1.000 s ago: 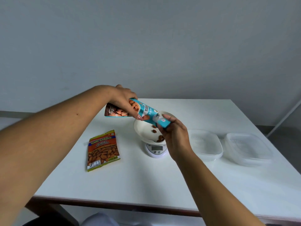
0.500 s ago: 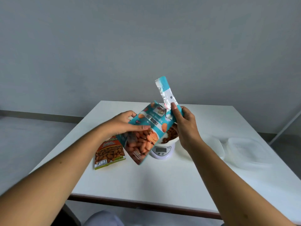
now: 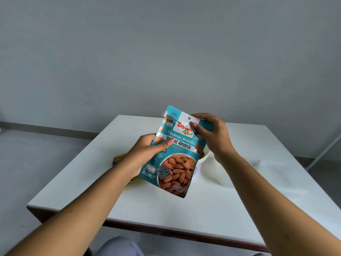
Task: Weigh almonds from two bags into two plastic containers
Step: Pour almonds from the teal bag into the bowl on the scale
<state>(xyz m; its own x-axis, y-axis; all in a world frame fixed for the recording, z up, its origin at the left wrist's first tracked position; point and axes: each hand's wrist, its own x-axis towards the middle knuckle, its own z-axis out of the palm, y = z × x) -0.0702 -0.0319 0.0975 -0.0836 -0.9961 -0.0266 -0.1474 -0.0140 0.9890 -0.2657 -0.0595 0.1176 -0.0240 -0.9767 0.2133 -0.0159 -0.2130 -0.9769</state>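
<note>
Head view: both hands hold a teal foil pouch of roasted almonds (image 3: 177, 163) upright above the white bench (image 3: 166, 209). The left hand (image 3: 145, 154) grips the pouch's left edge at mid-height, thumb laid across the printed front and fingers (image 3: 147, 137) curled behind. The right hand (image 3: 214, 135) pinches the top right corner by the white header strip, thumb in front. Neither hand is free.

Just behind and below the right fingers, the rim of a white bowl (image 3: 207, 156) shows. Under the left wrist a corner of a yellow almond bag (image 3: 118, 159) peeks out. The clear plastic containers (image 3: 273, 169) lie well off to the right, blurred.

The pouch looks light, and its slick film is likely to crumple and slide under a loose grip. Its loose nuts would probably shift as it tips. The flat sealed edges and top strip seem the surest holds, with a second hand supporting lower down.
</note>
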